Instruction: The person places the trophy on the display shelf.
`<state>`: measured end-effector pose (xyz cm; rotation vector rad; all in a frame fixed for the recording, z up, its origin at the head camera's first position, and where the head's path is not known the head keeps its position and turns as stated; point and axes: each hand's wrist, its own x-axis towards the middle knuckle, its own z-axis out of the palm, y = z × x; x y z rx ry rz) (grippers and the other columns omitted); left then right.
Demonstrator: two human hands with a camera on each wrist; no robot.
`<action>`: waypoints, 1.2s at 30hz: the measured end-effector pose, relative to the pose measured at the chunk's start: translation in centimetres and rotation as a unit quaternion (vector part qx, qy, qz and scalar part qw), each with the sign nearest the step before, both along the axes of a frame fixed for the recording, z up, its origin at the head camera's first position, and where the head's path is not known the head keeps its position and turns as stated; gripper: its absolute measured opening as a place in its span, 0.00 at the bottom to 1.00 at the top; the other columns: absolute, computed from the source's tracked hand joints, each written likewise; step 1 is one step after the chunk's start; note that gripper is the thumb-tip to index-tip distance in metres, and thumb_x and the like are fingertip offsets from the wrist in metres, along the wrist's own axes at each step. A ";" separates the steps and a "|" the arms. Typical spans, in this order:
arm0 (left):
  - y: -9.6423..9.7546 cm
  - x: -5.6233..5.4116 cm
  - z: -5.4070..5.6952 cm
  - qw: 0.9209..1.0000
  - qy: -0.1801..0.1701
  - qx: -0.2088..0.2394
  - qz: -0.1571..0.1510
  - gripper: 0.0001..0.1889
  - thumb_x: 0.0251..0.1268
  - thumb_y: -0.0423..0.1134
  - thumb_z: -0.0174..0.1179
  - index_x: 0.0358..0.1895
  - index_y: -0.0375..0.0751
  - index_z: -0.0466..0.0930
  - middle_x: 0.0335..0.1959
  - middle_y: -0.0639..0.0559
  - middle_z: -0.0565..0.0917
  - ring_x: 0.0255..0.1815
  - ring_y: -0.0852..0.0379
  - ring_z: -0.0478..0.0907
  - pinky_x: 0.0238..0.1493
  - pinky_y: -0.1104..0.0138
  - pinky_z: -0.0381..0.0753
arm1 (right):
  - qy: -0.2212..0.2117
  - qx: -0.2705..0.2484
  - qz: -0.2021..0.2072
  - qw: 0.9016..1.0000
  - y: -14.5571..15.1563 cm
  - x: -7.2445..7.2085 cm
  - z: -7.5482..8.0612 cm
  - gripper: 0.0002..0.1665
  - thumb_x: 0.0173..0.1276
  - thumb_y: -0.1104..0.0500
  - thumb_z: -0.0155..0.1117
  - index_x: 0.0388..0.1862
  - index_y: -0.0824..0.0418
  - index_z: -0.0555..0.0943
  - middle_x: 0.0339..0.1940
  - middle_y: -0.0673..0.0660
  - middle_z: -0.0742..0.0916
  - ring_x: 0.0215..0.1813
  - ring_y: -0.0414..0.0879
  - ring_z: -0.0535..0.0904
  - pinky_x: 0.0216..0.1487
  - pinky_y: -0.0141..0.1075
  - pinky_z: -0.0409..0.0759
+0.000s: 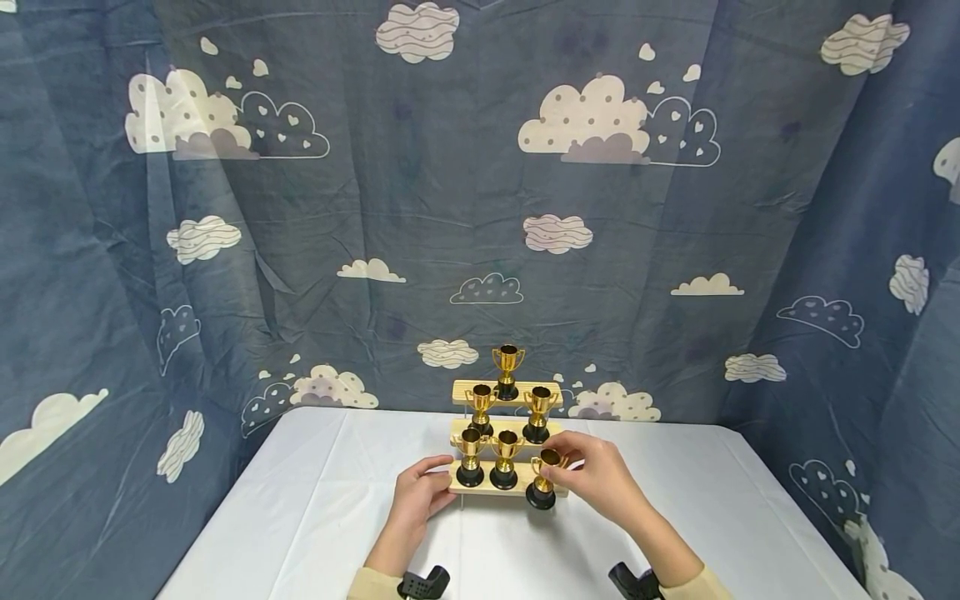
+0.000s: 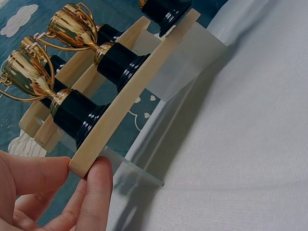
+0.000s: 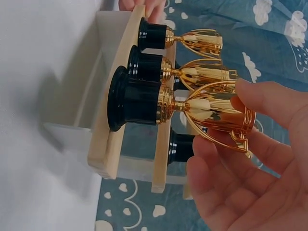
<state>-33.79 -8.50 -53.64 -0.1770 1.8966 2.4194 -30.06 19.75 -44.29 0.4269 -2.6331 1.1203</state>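
Observation:
A three-step wooden rack with clear supports stands on the white table. My left hand pinches the left end of its lowest board between thumb and fingers. With thumb and fingers, my right hand holds a small gold trophy by its cup, near the lowest board's right end. Its black base overlaps the board's front edge; whether they touch I cannot tell. Two more trophies, a left one and a middle one, stand upright on that board.
On the middle board stand two trophies, a left one and a right one. A single trophy tops the highest board. White cloth covers the table; a dark blue cloud-print curtain hangs behind and at both sides.

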 end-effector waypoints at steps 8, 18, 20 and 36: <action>0.0 0.1 0.0 1.000 -0.009 -0.006 0.002 0.22 0.60 0.26 0.61 0.60 0.31 0.79 0.42 0.41 0.83 0.36 0.54 0.84 0.43 0.60 0.87 | 0.000 0.001 -0.011 1.000 -0.1 -0.4 0.1 0.17 0.55 0.55 0.81 0.43 0.49 0.87 0.33 0.40 0.86 0.36 0.38 0.82 0.41 0.34 0.83; -0.2 0.2 -0.2 1.000 -0.003 0.000 -0.003 0.23 0.60 0.26 0.61 0.61 0.30 0.78 0.42 0.41 0.83 0.36 0.54 0.85 0.44 0.57 0.87 | -0.004 0.010 -0.026 1.000 -0.3 -1.1 0.1 0.18 0.55 0.53 0.80 0.45 0.51 0.87 0.34 0.41 0.86 0.37 0.40 0.82 0.42 0.40 0.82; -0.3 0.2 -0.2 1.000 -0.003 0.001 -0.004 0.23 0.60 0.26 0.61 0.62 0.30 0.78 0.42 0.41 0.84 0.36 0.54 0.84 0.45 0.57 0.87 | -0.003 0.010 -0.027 1.000 -0.3 -1.2 0.0 0.18 0.55 0.53 0.80 0.45 0.52 0.87 0.34 0.41 0.86 0.37 0.40 0.82 0.42 0.41 0.82; -0.2 -0.1 -0.2 1.000 -0.006 -0.004 0.000 0.23 0.59 0.26 0.60 0.61 0.31 0.79 0.43 0.41 0.83 0.36 0.54 0.84 0.45 0.59 0.87 | 0.009 0.010 -0.052 0.999 -0.4 -2.2 -0.3 0.19 0.54 0.54 0.81 0.45 0.51 0.87 0.33 0.43 0.86 0.37 0.43 0.83 0.39 0.41 0.80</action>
